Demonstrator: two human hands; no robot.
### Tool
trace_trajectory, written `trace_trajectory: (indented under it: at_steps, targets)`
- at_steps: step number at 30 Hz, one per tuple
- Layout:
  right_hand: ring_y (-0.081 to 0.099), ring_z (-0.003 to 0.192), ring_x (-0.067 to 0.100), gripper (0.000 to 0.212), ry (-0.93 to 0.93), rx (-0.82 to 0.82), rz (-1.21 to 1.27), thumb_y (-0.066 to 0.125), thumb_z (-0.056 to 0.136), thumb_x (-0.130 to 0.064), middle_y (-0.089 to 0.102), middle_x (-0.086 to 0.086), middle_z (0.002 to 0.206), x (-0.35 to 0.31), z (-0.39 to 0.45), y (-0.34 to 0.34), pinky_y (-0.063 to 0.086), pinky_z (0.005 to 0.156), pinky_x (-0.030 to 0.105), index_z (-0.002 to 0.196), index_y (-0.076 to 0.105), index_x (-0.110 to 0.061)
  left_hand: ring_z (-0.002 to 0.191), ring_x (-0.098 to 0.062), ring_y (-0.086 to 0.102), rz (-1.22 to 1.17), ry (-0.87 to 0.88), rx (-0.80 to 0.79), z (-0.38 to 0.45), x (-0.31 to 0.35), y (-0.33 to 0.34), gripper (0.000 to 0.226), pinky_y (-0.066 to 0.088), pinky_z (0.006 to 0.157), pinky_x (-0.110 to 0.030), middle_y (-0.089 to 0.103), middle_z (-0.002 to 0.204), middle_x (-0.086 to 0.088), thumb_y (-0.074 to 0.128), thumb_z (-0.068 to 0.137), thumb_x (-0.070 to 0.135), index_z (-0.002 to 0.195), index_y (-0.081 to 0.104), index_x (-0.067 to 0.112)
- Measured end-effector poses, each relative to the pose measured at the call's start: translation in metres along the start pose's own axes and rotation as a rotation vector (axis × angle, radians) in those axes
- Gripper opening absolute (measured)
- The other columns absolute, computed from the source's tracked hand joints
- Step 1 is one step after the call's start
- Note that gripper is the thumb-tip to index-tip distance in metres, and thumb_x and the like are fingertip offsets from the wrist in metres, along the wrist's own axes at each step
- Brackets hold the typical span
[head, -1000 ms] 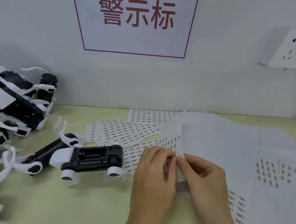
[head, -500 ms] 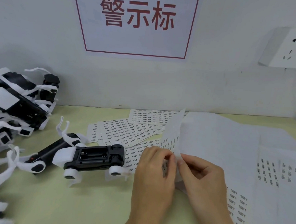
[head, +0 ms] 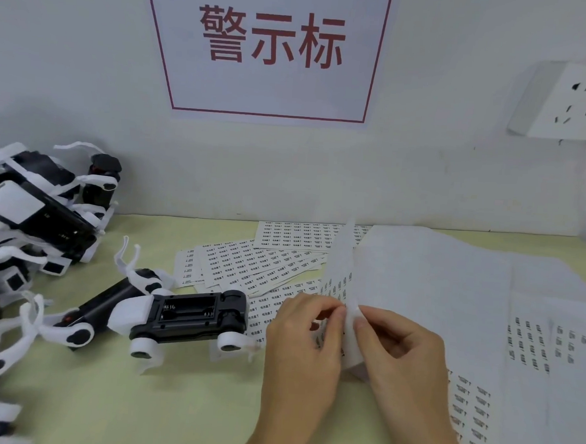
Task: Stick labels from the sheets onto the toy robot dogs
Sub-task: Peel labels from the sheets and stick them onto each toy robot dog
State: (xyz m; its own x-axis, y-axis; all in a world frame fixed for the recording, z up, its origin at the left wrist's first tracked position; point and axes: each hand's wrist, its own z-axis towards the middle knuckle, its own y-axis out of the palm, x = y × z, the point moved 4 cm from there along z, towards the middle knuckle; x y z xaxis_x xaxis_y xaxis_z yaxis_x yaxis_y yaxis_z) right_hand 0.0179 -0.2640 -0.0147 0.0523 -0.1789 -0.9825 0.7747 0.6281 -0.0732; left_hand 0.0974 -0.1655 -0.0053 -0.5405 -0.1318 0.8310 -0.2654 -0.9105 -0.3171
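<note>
Label sheet in hand: I see a white label sheet [head: 341,276] standing on edge, curled up between my two hands, its printed side with rows of small dark labels facing my left hand.
Left hand: my left hand [head: 303,339] comes up from the lower edge, palm down, its fingertips [head: 337,310] curled against the printed face of the sheet, pinching at it; whether a label is already lifted I cannot tell.
Right hand: my right hand [head: 397,345] comes in beside it, thumb [head: 364,325] and fingers curled onto the sheet's blank back, grasping it; the fingertips of both hands nearly meet through the paper.
Toy robot dog: a black-and-white toy robot dog [head: 162,311] lies on its side just left of my left hand, its open battery compartment facing up, apart from my fingers.
Other sheets: more label sheets [head: 258,257] fan out beyond my left hand, some under the dog's rear; used backing sheets [head: 452,293] spread right of my right hand.
Dog pile: further robot dogs [head: 35,213] are heaped well left of my hands.
Table: pale green tabletop [head: 136,411] under everything.
Wall: a red-bordered sign [head: 271,45] above, a wall socket [head: 573,101] far right.
</note>
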Motion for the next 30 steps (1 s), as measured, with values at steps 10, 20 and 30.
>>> trace_trajectory:
  at_steps: [10,20,30]
  targets:
    - [0.067,0.070,0.001,0.028,-0.036,0.152,-0.101,0.062,0.088,-0.011,0.072,-0.024,0.086,-0.003,-0.001,-0.007,0.054,0.061,0.021,0.090,0.073,-0.037,0.074,-0.006,0.063,-0.115,-0.156,0.031,0.002,-0.006,0.000,0.020,0.044,0.061,-0.011,0.068,0.075,0.015,0.069,0.090,0.010,0.078,0.070,0.025]
    - [0.056,0.086,0.009,0.021,-0.353,0.300,-0.425,0.058,0.090,-0.014,0.059,-0.012,0.091,-0.011,-0.004,-0.006,0.037,0.077,0.011,0.101,0.074,-0.019,0.059,-0.006,0.057,-0.248,-0.259,0.142,0.002,-0.009,-0.003,0.024,0.045,0.058,-0.016,0.065,0.061,0.008,0.069,0.090,0.007,0.070,0.067,0.021]
    - [0.062,0.074,0.015,0.038,-0.344,-0.078,-0.196,0.057,0.084,-0.012,0.063,-0.008,0.080,-0.009,-0.012,0.019,0.049,0.062,0.017,0.115,0.073,-0.026,0.067,-0.010,0.067,-0.263,-0.268,0.168,0.000,-0.010,0.000,0.022,0.052,0.062,-0.019,0.071,0.070,0.009,0.067,0.091,0.007,0.075,0.071,0.021]
